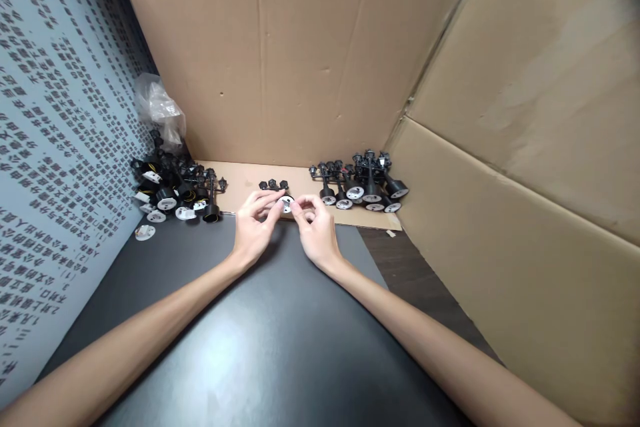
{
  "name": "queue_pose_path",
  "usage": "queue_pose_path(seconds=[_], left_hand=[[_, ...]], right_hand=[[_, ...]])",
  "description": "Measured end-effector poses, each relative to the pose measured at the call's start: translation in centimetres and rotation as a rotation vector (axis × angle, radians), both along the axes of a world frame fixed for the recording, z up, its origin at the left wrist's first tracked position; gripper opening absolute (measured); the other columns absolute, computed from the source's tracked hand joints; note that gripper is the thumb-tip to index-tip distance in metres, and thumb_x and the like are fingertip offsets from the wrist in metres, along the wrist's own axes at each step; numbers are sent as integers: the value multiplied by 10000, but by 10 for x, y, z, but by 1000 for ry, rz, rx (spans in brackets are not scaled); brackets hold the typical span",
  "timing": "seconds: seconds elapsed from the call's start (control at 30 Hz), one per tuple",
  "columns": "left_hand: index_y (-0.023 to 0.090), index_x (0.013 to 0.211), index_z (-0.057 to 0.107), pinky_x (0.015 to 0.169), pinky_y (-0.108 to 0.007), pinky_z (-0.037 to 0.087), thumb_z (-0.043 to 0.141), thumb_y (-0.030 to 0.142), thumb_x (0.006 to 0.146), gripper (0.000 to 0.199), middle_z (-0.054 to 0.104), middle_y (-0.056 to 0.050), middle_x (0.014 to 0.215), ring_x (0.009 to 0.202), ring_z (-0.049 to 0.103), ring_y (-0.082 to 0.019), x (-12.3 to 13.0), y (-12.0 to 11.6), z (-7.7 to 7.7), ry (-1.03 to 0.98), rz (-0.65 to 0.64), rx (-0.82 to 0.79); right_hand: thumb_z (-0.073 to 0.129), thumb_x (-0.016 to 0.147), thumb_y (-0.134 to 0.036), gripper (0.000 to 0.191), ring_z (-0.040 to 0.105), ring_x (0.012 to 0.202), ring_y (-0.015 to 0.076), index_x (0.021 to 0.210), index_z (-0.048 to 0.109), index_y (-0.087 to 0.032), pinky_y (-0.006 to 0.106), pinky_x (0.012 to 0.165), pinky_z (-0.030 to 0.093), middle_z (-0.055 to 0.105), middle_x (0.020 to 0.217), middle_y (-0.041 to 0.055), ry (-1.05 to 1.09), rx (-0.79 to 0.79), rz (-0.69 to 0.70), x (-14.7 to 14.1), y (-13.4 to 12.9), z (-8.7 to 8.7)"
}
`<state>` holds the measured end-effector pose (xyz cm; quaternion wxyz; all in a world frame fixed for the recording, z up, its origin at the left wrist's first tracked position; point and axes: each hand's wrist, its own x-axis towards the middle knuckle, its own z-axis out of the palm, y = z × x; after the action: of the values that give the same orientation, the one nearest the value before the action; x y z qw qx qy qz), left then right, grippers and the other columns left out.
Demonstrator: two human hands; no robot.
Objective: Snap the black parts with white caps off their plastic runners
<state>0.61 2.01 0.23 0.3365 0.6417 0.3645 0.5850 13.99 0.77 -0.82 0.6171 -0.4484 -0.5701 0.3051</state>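
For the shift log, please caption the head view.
Left hand and right hand hold a white-based black piece between two groups of small black lamp models.

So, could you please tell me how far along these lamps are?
The lamps on the right look done, with white caps fitted. The left hand and right hand hold one lamp at its cap. The pile on the left, with wires and loose caps, seems undone.
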Motion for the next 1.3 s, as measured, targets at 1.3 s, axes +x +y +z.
queue_pose_path(seconds=[1.3], left_hand=[[236, 1073, 745, 753, -274, 601, 644, 412, 874, 284, 674, -70, 1063, 915, 659, -156, 2, -1, 0, 132, 112, 96]], right_hand=[[645, 815, -517, 330, 640, 772, 174, 834, 543, -204, 315, 713, 541, 628, 839, 38, 162, -33, 66, 1, 11, -12]])
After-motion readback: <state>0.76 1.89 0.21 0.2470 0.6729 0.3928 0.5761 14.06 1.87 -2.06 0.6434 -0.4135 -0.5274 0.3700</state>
